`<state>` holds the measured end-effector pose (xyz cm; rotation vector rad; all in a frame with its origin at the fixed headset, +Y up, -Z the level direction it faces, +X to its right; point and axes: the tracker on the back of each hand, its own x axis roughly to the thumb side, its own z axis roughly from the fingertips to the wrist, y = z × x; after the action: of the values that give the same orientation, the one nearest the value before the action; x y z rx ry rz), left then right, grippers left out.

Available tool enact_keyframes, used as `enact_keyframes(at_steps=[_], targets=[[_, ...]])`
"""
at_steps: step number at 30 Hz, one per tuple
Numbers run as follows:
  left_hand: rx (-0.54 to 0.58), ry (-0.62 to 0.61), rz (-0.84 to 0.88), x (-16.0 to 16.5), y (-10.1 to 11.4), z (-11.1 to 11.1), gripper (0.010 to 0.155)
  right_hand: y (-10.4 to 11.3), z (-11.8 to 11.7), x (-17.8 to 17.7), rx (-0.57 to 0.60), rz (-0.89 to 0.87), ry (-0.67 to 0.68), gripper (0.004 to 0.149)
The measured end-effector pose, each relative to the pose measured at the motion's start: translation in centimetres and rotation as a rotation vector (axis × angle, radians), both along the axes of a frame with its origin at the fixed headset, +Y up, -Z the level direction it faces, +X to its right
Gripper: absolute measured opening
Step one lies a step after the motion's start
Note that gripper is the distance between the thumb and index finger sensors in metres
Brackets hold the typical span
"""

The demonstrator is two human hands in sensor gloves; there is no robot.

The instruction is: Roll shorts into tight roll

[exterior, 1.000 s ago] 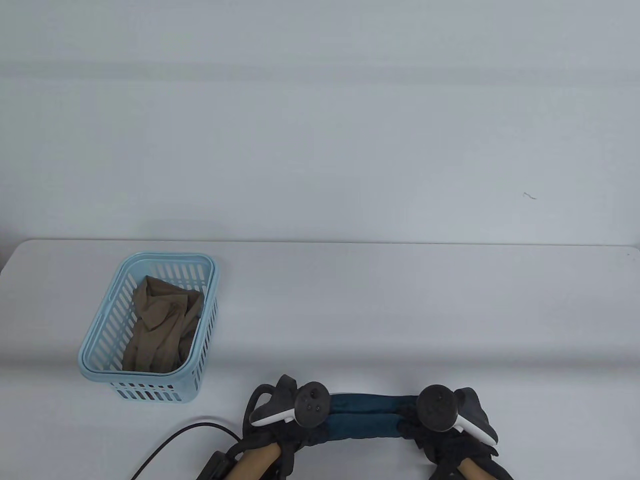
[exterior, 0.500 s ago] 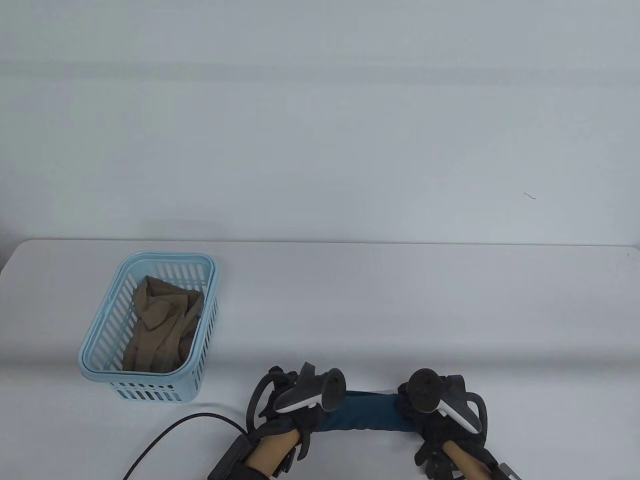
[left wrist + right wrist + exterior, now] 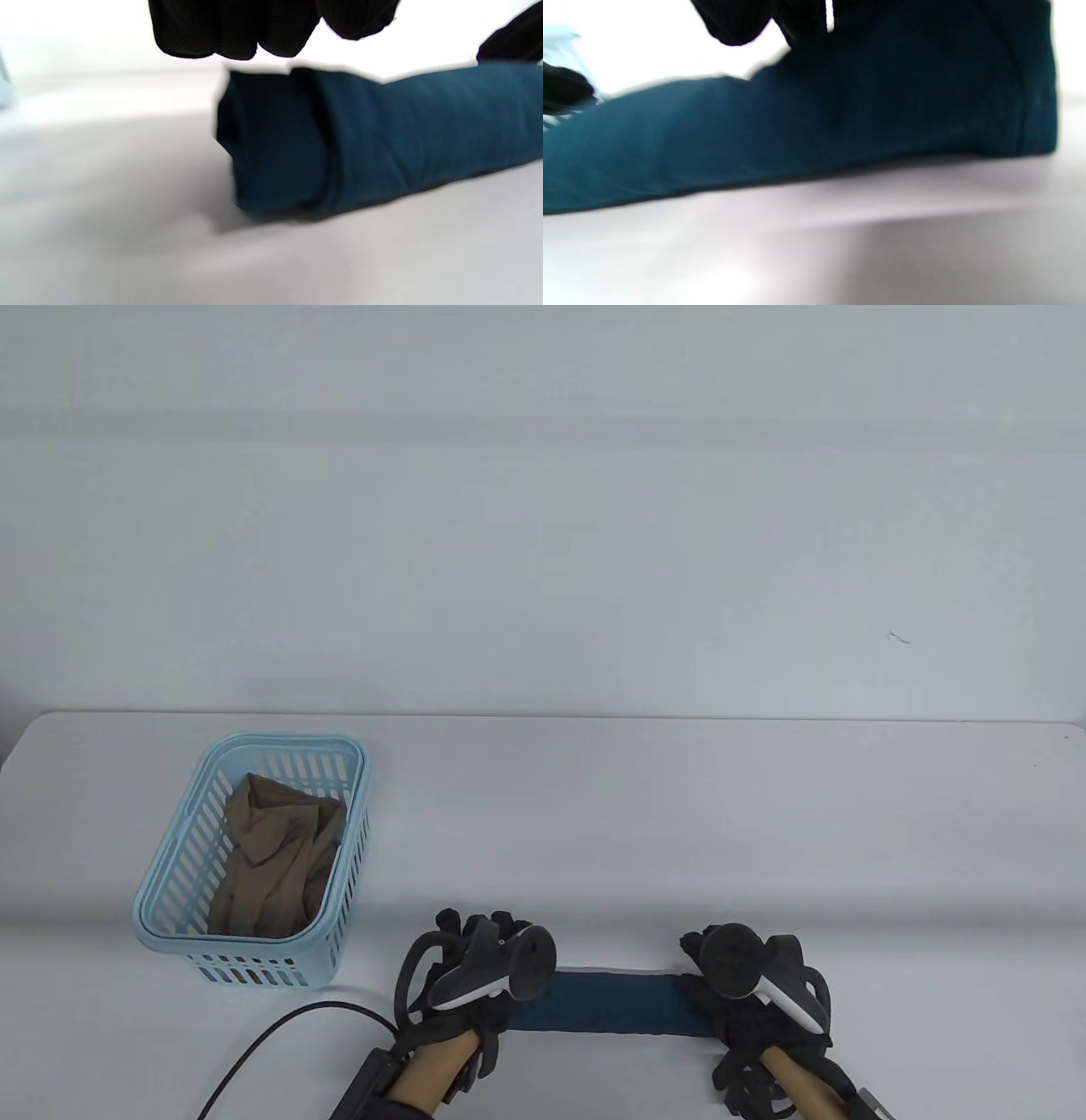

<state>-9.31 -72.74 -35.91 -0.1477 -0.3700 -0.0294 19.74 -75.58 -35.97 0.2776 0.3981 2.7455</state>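
The dark teal shorts (image 3: 607, 1003) lie as one long roll across the near part of the table, between my hands. My left hand (image 3: 475, 976) lies over the roll's left end. In the left wrist view its fingers (image 3: 237, 25) hang just above that end of the roll (image 3: 339, 140), with a thin gap showing. My right hand (image 3: 747, 984) lies over the right end. In the right wrist view its fingers (image 3: 742, 21) rest on top of the roll (image 3: 797, 123). The ends under my hands are hidden in the table view.
A light blue slotted basket (image 3: 352, 814) stands at the left with a tan garment (image 3: 276, 857) in it. A black cable (image 3: 280, 1044) runs from my left wrist toward the near edge. The white table (image 3: 679, 831) stretches beyond the roll.
Both hands moved a little away from me over the shorts. The two teal bands seen earlier are now a single narrower roll.
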Motion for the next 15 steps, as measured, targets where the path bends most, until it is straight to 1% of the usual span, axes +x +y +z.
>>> enact_keyframes(at_steps=[2, 3, 5, 6, 8, 11, 13, 15], targets=[[-0.002, -0.015, 0.023, -1.3, 1.1, 1.0, 0.063, 0.5, 0.4, -0.2, -0.107, -0.091, 0.107, 0.062], [-0.019, -0.015, 0.045, -2.0, 1.7, 1.7, 0.063, 0.8, 0.7, -0.5, -0.132, -0.123, 0.139, 0.062], [-0.027, -0.026, 0.090, -3.0, 2.4, 2.5, 0.064, 1.0, 1.2, -1.1, -0.107, -0.090, 0.177, 0.062], [-0.010, -0.012, 0.133, -3.7, 2.8, 3.2, 0.064, 0.9, 1.8, -1.7, -0.089, -0.041, 0.217, 0.062], [0.012, -0.023, 0.198, -4.5, 3.1, 3.9, 0.065, 0.5, 2.5, -2.6, -0.081, 0.014, 0.273, 0.062], [0.018, -0.020, 0.253, -5.2, 3.2, 4.2, 0.065, -0.1, 3.4, -3.7, -0.039, 0.109, 0.315, 0.061], [0.024, -0.019, 0.258, -5.5, 3.3, 4.3, 0.066, -0.5, 3.8, -4.2, -0.008, 0.186, 0.340, 0.061], [0.028, -0.024, 0.255, -5.6, 3.3, 4.3, 0.065, -1.1, 4.0, -4.4, 0.019, 0.227, 0.348, 0.061]])
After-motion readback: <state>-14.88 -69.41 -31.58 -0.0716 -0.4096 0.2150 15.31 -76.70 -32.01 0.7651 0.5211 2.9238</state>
